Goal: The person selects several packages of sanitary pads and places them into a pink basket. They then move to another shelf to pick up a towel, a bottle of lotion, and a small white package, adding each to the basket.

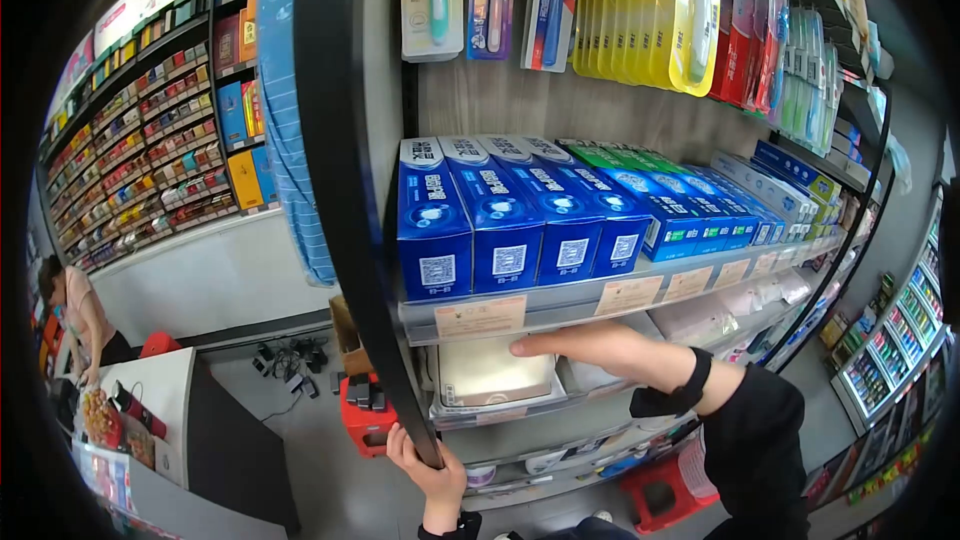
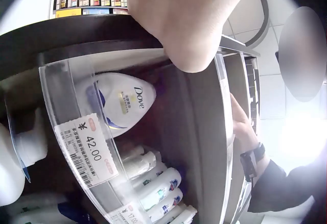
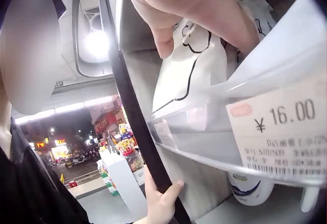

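Note:
My left hand (image 1: 435, 475) grips the lower part of the dark shelf post (image 1: 360, 240), its fingers wrapped around the edge. My right hand (image 1: 600, 348) reaches in under the toothpaste shelf, over a cream-white packet (image 1: 495, 380). Seen from the right wrist, the thumb and fingers straddle this white packet (image 3: 186, 76), which carries a black line drawing, and hold it at its sides. The other fingers are partly hidden behind it. A clear shelf lip with a 16.00 price tag (image 3: 281, 124) runs in front.
Blue toothpaste boxes (image 1: 435, 230) stand on the shelf above, below hanging toothbrushes (image 1: 650, 10). On a lower shelf lies a white Dove bottle (image 2: 127, 101). Red stools (image 1: 365, 415) stand on the floor. Another person (image 1: 85, 315) is at the white counter (image 1: 160, 380).

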A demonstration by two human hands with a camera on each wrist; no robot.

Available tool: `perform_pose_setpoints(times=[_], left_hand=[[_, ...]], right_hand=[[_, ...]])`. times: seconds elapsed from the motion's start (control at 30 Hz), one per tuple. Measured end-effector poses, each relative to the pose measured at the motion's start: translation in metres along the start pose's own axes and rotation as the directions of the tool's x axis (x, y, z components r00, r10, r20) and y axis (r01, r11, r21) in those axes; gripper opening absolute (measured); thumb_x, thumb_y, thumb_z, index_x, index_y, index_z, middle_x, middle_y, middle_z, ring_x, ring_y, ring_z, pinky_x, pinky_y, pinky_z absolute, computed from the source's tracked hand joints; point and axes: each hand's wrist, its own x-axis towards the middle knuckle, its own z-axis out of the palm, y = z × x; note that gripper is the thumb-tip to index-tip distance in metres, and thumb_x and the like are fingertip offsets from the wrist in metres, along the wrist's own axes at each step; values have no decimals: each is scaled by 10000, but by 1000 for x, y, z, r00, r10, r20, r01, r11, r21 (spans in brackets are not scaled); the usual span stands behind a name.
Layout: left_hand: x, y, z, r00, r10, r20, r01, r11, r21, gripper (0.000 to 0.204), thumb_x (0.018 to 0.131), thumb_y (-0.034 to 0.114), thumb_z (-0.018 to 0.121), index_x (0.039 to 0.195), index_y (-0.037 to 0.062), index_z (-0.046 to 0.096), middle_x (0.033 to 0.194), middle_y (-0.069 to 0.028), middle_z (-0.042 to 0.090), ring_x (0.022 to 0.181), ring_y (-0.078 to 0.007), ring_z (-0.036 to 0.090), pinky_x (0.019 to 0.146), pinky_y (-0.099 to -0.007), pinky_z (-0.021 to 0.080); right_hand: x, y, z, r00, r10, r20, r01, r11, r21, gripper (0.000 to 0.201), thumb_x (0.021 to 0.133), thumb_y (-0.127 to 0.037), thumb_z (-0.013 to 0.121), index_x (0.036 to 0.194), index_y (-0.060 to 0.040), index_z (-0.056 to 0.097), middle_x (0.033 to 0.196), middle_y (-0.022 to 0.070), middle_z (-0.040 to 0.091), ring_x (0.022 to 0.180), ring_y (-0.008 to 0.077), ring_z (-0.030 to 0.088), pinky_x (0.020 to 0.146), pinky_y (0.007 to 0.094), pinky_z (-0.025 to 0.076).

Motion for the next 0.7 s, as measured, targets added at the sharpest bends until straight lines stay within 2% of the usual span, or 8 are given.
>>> perform_pose_setpoints(times=[0.07, 0.1, 0.13, 0.37, 0.57, 0.63, 0.7], left_hand=[[2, 1, -3, 999, 36, 33, -37, 999, 26, 535, 780, -56, 561, 1272, -14, 352, 1262, -231, 418, 1236, -443, 388, 1037, -547, 294], [1, -1, -3, 999, 32, 35, -33, 999, 19, 535, 780, -56, 561, 1272, -14, 352, 1262, -231, 418, 1236, -443, 388, 1037, -547, 294], [0, -3, -3, 999, 19, 40, -20, 1000, 21, 542, 772, -64, 559, 1270, -10, 354, 1264, -227, 416, 1239, -442, 387, 1036, -547, 299], [2, 0, -2, 1000, 15, 15, -15, 1000, -21, 564, 741, -89, 555, 1264, -3, 362, 1242, -210, 433, 1241, -436, 391, 1037, -542, 310], [-1, -3, -2, 999, 25, 33, -25, 1000, -14, 561, 733, -100, 544, 1258, -6, 367, 1238, -217, 435, 1243, -439, 389, 1036, -550, 305], [-4, -5, -2, 999, 27, 40, -26, 1000, -14, 556, 736, -99, 540, 1257, -9, 368, 1245, -220, 433, 1239, -440, 390, 1035, -552, 303], [-4, -6, -2, 998, 31, 48, -31, 999, -20, 550, 738, -99, 537, 1256, -12, 370, 1251, -223, 432, 1236, -441, 392, 1035, -555, 301]], right_hand=[[15, 1, 5, 998, -56, 43, 54, 998, 43, 612, 795, -261, 795, 1284, 22, 558, 1280, 136, 597, 1166, 205, 548, 1007, 303, 413], [15, -1, 5, 991, -120, 51, 123, 991, -46, 528, 875, -264, 710, 1286, 28, 553, 1305, 133, 583, 1152, 204, 557, 997, 310, 428], [17, 6, 3, 992, -115, 46, 118, 992, -51, 528, 875, -264, 710, 1286, 28, 553, 1305, 133, 583, 1152, 204, 557, 997, 310, 428], [31, 50, -11, 989, -148, -10, 148, 974, 169, 423, 901, -195, 669, 1247, 27, 571, 1265, 137, 598, 1115, 207, 569, 959, 316, 453], [67, 84, -18, 982, -183, -41, 186, 922, 340, 351, 920, -146, 640, 1220, 26, 584, 1237, 139, 609, 1088, 209, 578, 931, 320, 471], [84, 100, -10, 955, -275, -115, 298, 882, 365, 248, 950, -95, 571, 1165, 25, 600, 1208, 132, 621, 1038, 201, 600, 896, 327, 495], [91, 106, -8, 951, -281, -128, 309, 858, 410, 240, 947, -99, 578, 1152, 24, 602, 1205, 127, 622, 1036, 196, 600, 895, 327, 497]])
